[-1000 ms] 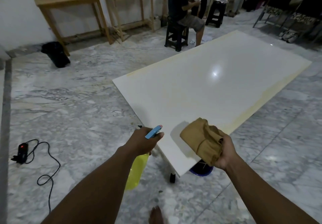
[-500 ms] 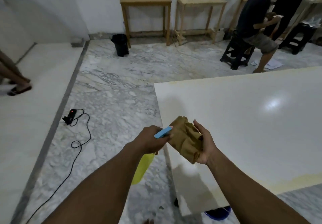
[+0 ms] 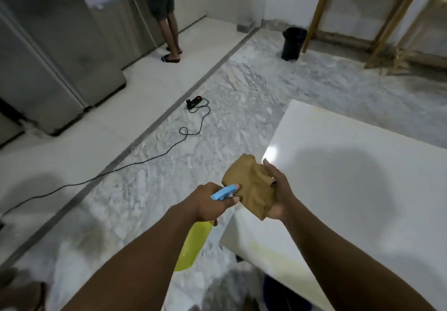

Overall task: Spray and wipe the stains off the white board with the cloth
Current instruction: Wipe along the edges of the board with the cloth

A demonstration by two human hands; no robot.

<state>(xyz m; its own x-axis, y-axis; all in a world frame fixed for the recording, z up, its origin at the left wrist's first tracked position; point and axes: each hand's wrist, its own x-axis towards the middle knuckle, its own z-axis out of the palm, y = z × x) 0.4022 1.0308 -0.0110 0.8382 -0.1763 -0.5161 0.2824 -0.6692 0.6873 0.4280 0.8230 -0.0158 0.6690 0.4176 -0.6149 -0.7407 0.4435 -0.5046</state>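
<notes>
The white board (image 3: 362, 189) lies flat and low at the right, with a yellowish stain along its near edge. My left hand (image 3: 208, 202) grips a spray bottle (image 3: 193, 245) with a yellow body and a blue nozzle that points at the cloth. My right hand (image 3: 278, 189) holds a crumpled tan cloth (image 3: 251, 185) over the board's left corner, touching the nozzle tip.
A black power strip (image 3: 193, 101) with a long cable lies on the marble floor to the left. A black bin (image 3: 293, 43) and wooden tables (image 3: 362, 3) stand at the back. A person (image 3: 164, 13) stands by grey cabinets at far left. A blue tub (image 3: 285, 293) sits under the board.
My view has swung to the left, so the board now sits at the right. Both hands have come together, the cloth now against the bottle's nozzle.
</notes>
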